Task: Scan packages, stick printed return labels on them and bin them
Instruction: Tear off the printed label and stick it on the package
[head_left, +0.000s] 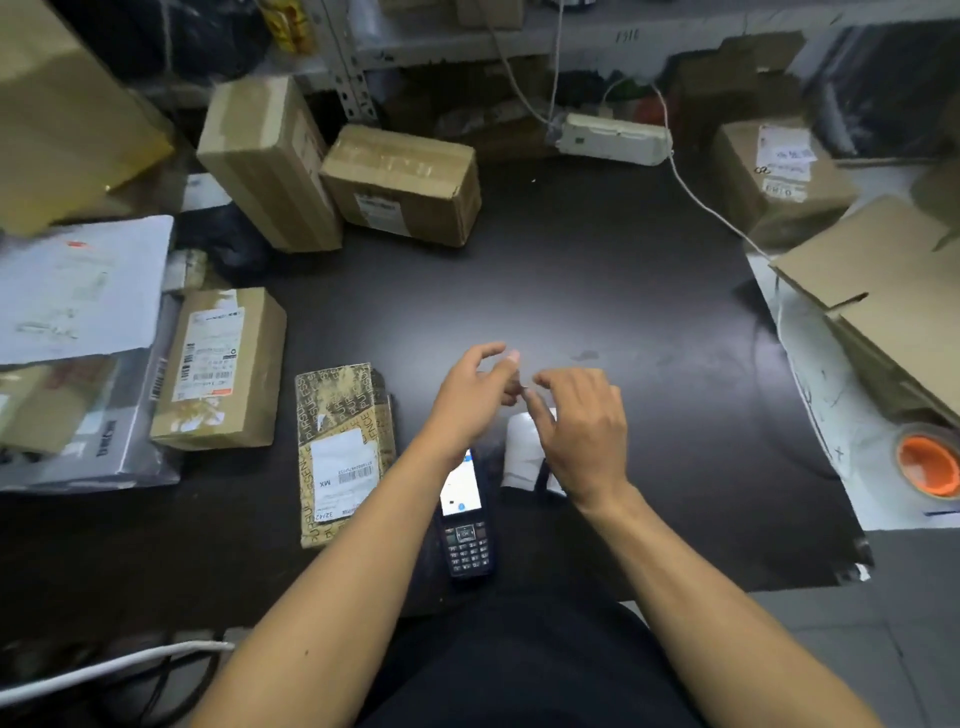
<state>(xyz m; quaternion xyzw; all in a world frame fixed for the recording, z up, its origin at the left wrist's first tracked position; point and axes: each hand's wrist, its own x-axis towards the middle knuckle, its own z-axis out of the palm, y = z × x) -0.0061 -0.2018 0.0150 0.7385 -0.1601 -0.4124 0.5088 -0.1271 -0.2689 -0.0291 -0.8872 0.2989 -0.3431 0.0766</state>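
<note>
Sitting at the desk (597, 249), gold-patterned package (340, 452) is lying left of the scanner (465, 512). Left hand (470, 395) and right hand (584, 431) are meeting fingertip to fingertip, grip curled; can't tell what's pinched, probably peeling a label (524, 447). Sticking it comes next.

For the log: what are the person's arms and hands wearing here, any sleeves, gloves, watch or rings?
Both forearms are bare up to the bottom edge of the picture, with no sleeve in view. The left hand and right hand have no gloves. No watch, wristband or ring shows on either one. Dark clothing covers the lap below the arms.
</note>
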